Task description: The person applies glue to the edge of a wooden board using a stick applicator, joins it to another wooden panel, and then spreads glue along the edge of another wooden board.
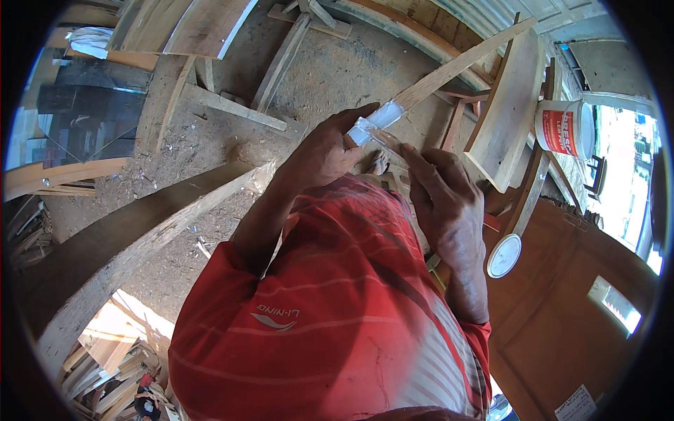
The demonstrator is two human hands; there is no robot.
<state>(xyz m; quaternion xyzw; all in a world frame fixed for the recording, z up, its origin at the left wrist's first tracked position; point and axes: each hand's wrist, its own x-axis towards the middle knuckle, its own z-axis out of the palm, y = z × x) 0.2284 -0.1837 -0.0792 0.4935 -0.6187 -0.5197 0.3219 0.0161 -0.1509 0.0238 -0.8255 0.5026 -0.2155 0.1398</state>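
Note:
A long, narrow wooden strip (pixel 460 67) slants from the middle of the view toward the upper right. White, wet-looking paste (pixel 386 116) coats its near end. My left hand (pixel 321 151) is closed around that end, the thumb beside the coated face and the fingers behind it. In my right hand (pixel 446 200) is a thin, flat spreader-like stick (pixel 387 142), pinched between thumb and fingers. Its tip touches the white paste at the strip's end. The fingers partly hide the stick, so its exact kind is unclear.
At right, a white bucket (pixel 562 130) with a red label stands beside a wide plank (pixel 509 112). A round white lid (pixel 504 255) lies below it, near a brown panel (pixel 562 309). A thick beam (pixel 140 238) crosses the left; scrap wood (pixel 116 379) is heaped lower left.

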